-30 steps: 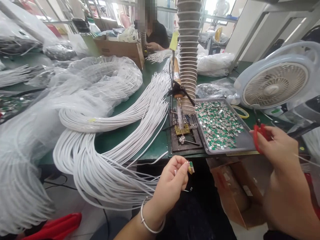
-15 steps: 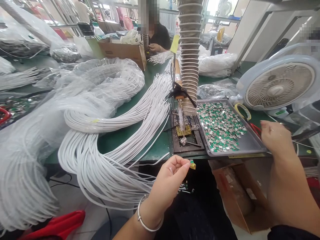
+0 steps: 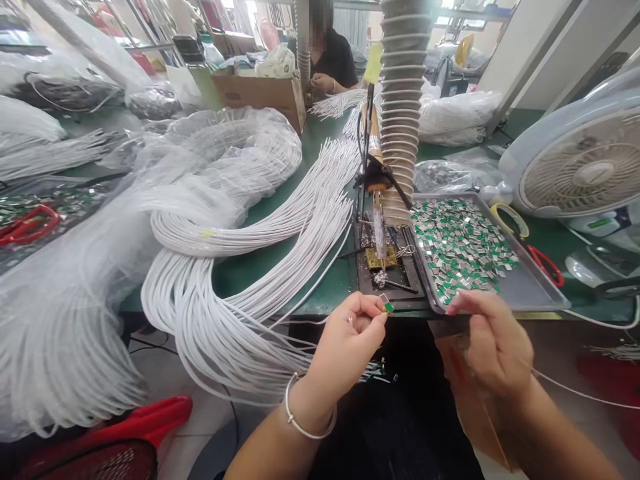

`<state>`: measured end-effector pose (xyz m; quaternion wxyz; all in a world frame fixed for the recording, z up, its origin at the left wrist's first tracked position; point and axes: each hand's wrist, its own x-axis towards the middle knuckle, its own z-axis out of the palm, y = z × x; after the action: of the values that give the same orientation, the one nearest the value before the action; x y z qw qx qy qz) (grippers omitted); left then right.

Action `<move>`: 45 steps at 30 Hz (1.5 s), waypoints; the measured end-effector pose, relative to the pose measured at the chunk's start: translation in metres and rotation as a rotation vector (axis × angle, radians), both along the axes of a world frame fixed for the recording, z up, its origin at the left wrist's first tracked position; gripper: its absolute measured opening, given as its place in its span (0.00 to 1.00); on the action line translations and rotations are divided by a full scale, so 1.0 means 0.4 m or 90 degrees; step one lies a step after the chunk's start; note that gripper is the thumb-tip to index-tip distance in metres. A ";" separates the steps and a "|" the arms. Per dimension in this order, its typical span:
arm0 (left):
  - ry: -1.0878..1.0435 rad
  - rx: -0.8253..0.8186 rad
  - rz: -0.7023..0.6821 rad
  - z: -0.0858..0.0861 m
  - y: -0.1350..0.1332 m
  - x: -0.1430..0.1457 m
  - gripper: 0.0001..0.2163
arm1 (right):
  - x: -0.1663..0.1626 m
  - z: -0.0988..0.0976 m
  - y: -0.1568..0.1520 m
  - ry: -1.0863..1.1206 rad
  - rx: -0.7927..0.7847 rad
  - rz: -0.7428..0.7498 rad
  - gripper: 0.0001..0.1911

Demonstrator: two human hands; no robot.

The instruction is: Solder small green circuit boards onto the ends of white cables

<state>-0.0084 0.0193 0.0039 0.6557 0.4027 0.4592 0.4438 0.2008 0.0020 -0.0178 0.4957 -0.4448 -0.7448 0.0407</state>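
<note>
Your left hand (image 3: pixel 350 333) is pinching a small green chip (image 3: pixel 387 306) between closed fingertips, just before the soldering stand (image 3: pixel 383 257) — your right hand (image 3: pixel 493 347), fingers curled, is hovering empty-looking by the metal tray (image 3: pixel 530 290)

Shiny metal tray (image 3: pixel 530 290), glossy white plastic cables (image 3: pixel 280 227), matt green tabletop (image 3: pixel 320 133).

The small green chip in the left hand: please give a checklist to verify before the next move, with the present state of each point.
1. Small green chip pinched in left hand fingertips: ok.
2. Right hand free of tools: cannot tell; thin white wire trails from it.
3. Red-handled cutters set aside on table beside tray: ok.
4. Soldering iron on its stand, tip down: ok.
5. Tray stocked with chips: ok.
6. Chip's orientation: cannot tell, too small.
</note>
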 end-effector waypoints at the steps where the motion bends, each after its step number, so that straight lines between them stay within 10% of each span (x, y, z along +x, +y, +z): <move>1: -0.001 -0.001 -0.002 0.000 0.001 -0.001 0.06 | -0.017 -0.005 -0.001 0.009 -0.011 0.025 0.21; 21: 0.098 0.028 -0.095 -0.017 -0.003 -0.009 0.03 | -0.139 0.020 0.038 -0.052 -0.038 0.153 0.11; 45: -0.041 0.015 -0.011 0.013 0.010 -0.001 0.06 | -0.184 -0.018 0.017 0.179 -0.044 -0.030 0.10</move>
<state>-0.0088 0.0234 0.0092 0.6692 0.3995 0.4293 0.4564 0.1272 0.0087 -0.0249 0.5803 -0.4688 -0.6556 0.1169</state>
